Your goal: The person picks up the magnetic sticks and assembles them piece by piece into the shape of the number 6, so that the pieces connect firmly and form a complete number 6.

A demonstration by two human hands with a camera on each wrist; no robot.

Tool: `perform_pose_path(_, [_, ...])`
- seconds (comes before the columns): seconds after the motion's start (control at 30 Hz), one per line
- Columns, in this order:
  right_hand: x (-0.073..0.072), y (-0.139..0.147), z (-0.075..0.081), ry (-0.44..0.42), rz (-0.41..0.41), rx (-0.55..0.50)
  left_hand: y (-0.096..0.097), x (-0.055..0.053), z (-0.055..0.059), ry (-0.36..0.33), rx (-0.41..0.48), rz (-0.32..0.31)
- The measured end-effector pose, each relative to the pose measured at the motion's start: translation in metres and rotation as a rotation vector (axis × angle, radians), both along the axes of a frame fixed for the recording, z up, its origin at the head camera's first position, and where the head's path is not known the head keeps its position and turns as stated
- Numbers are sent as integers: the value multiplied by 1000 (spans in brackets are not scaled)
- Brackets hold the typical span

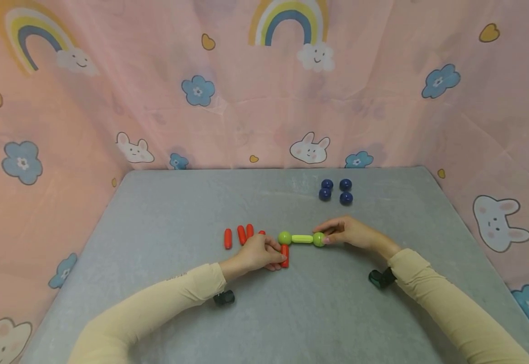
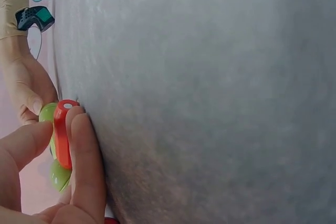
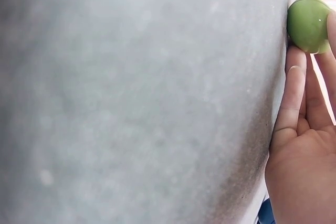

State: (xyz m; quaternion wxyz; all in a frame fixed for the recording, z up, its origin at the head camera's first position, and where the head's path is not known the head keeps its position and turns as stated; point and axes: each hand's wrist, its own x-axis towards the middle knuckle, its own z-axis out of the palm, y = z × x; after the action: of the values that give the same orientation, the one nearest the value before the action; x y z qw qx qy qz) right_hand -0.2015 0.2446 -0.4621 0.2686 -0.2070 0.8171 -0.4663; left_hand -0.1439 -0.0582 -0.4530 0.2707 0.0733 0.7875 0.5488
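At the middle of the table, two green balls are joined by a light green ridged rod (image 1: 302, 238) that lies level, left to right. My right hand (image 1: 347, 233) pinches the right green ball (image 1: 319, 239) between thumb and fingers. A red rod (image 1: 284, 256) meets the left green ball (image 1: 284, 237) on its near side; whether it is attached I cannot tell. My left hand (image 1: 256, 253) holds this red rod between thumb and fingers. The left wrist view shows the red rod (image 2: 63, 140) close up, with a pale dot on its end.
Several loose red rods (image 1: 228, 238) lie left of the joined pieces, one partly behind my left hand. Several dark blue balls (image 1: 346, 197) stand near the back of the grey table (image 1: 191, 197). A pink patterned curtain (image 1: 246, 116) hangs behind and along both sides.
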Motion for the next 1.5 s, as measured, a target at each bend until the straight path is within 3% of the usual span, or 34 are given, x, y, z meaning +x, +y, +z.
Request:
perform_pose_path(0.63, [0, -1, -1, -9, 4, -8, -1, 1, 1, 10, 1, -8])
perform_pose_path(1.03, [0, -1, 0, -5, -2, 9, 5, -1, 0, 50, -80, -6])
perform_pose_path(1.5, [0, -1, 1, 9, 3, 13, 6, 1, 2, 65, -60, -7])
